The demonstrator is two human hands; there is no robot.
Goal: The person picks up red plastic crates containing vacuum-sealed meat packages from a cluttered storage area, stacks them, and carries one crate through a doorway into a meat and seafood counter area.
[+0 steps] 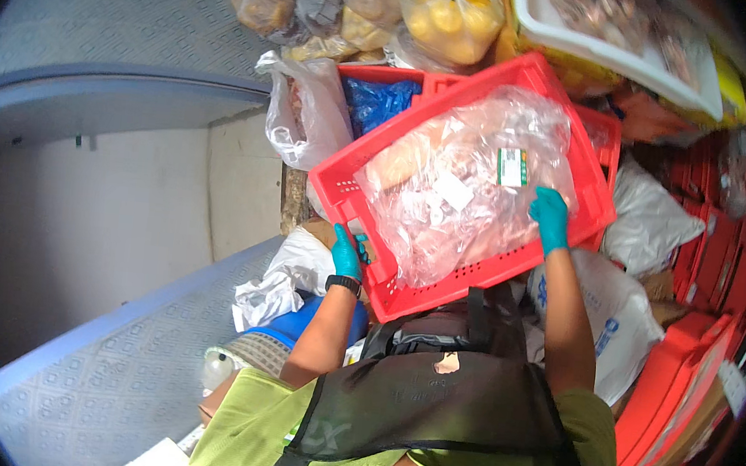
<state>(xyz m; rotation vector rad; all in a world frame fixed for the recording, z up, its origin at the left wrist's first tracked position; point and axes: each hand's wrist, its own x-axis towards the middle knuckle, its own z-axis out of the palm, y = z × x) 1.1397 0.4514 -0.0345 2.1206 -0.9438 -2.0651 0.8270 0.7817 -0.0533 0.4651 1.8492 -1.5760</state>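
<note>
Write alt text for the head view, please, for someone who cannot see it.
A gloved left hand grips the end of a red crate holding pale contents in clear plastic, while the gloved right hand is over the plastic near a label. Beyond are a bag of yellow items and a white tray; a white sack lies to the right.

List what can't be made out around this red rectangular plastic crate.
Head view:
Floor of the red rectangular plastic crate: covered by the clear plastic bag of pale pieces.
Right teal-gloved hand: curled fingers hide whether it pinches the bag.
Crumpled blue plastic bag: opaque film hides any contents.
White rectangular tray: far end cut off by the top edge.
</note>
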